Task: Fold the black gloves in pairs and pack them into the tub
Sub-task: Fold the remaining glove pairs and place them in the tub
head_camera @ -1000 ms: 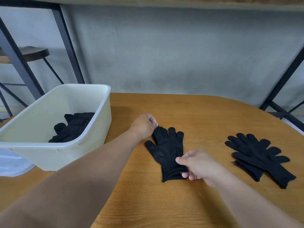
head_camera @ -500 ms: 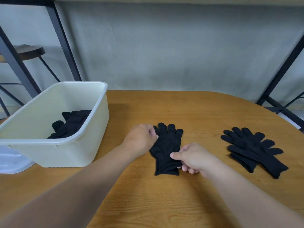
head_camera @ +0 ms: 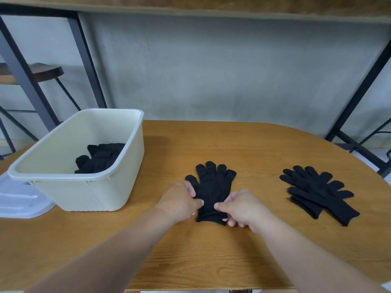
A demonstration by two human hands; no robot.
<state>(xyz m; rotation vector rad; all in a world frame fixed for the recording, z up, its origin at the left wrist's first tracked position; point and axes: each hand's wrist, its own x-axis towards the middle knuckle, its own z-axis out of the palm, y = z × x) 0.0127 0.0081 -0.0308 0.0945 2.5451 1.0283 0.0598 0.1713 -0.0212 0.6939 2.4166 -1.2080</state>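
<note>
A stacked pair of black gloves [head_camera: 212, 188] lies flat in the middle of the wooden table [head_camera: 232, 250], fingers pointing away from me. My left hand [head_camera: 179, 200] pinches its left edge near the cuff. On the other side, my right hand [head_camera: 239, 208] pinches the cuff's right edge. More black gloves [head_camera: 317, 192] lie loosely piled to the right. The cream tub [head_camera: 88, 187] stands at the left with folded black gloves [head_camera: 99, 158] inside.
A white lid [head_camera: 19, 199] lies left of the tub. Black metal frame legs [head_camera: 359, 89] stand behind the table at right and left, with a stool [head_camera: 46, 70] at the far left. A grey wall runs behind the table.
My left hand slid from the glove fingertips down to the left edge near the cuff. The glove pair now lies straighter. My right hand stayed at the cuff.
</note>
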